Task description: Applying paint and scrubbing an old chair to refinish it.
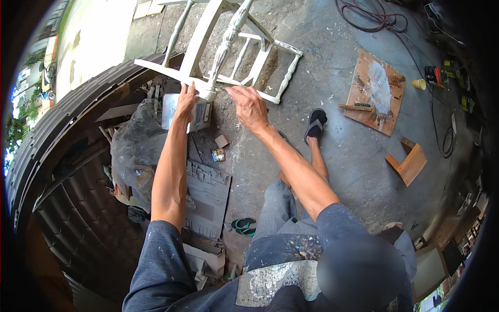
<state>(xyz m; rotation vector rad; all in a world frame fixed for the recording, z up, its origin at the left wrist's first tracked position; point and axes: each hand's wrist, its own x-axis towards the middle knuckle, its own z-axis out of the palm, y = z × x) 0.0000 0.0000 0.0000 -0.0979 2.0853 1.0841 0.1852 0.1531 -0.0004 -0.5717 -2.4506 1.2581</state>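
A white-painted wooden chair frame [200,44] with turned legs and rails is tipped over in front of me, its paint patchy on the turned parts. My left hand [185,101] is closed on the frame's near edge, thumb and fingers by the foot of a thick turned post. Just right of that post, my right hand [251,107] is closed, its fingertips pinched together close to the frame. Whatever is between those fingertips is too small or hidden to make out. Both arms reach forward.
Right lies a board [382,91] smeared with white paste, a stick on it. Beyond are a yellow cup [419,84], cans and a coiled red hose [371,18]. An angled wooden piece [407,162] sits nearer. Below my left hand are a square tin [200,115] and plastic-covered clutter [138,143].
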